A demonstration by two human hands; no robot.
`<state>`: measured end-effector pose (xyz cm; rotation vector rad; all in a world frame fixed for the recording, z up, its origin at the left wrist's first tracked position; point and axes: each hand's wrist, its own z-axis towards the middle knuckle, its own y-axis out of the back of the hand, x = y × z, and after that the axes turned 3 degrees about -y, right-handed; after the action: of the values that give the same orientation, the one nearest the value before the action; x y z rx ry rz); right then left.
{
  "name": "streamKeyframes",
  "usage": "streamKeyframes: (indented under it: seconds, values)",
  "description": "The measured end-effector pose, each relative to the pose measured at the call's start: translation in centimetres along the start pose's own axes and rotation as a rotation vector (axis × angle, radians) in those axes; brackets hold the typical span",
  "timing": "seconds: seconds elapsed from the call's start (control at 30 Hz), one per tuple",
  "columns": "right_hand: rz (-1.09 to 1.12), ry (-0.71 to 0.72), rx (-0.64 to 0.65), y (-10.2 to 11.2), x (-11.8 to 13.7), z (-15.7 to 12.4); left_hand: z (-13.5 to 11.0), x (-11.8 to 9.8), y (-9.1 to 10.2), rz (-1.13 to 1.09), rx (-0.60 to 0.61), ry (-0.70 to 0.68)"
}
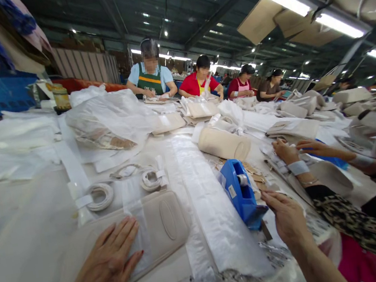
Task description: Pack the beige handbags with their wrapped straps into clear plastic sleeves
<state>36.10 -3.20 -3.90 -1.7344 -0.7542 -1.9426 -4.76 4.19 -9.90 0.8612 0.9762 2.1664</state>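
My left hand (pixel 112 259) lies flat, fingers stretched out, on a beige bag panel (pixel 158 224) with an oval mark near its right end. A clear plastic strip (pixel 131 200) crosses the panel beside my fingers. Above it lie two rolled beige straps, the left coil (pixel 100 196) and the right coil (pixel 151 179), each with a white wrap. My right hand (pixel 285 213) is beside a blue tape dispenser (pixel 239 192), thumb and fingertips pinched together close to its front end. What sits between those fingertips is too small to make out.
A stack of clear plastic bags (pixel 210 203) runs down the table's middle. Beyond are a rolled beige piece (pixel 223 143) and a large plastic bag (pixel 108 119). At right, a co-worker's hands (pixel 287 152) work close by. Several people sit across the table.
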Motion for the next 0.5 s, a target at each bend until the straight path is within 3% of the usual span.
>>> streamKeyframes:
  seconds: [0.13,0.23,0.37,0.5]
  values:
    - [0.045,0.034,-0.074,2.9,-2.2,-4.6,0.1,0.0,0.1,0.007,0.0,-0.01]
    - [-0.055,-0.106,0.048,3.9,-4.5,-6.6,0.1,0.0,0.1,0.007,0.015,-0.011]
    - [-0.099,-0.217,0.15,3.5,-5.8,-6.2,0.1,0.0,0.2,-0.014,0.002,-0.004]
    - [-0.25,-0.157,0.138,4.3,-5.8,-5.4,0.1,0.1,0.1,-0.029,-0.012,0.006]
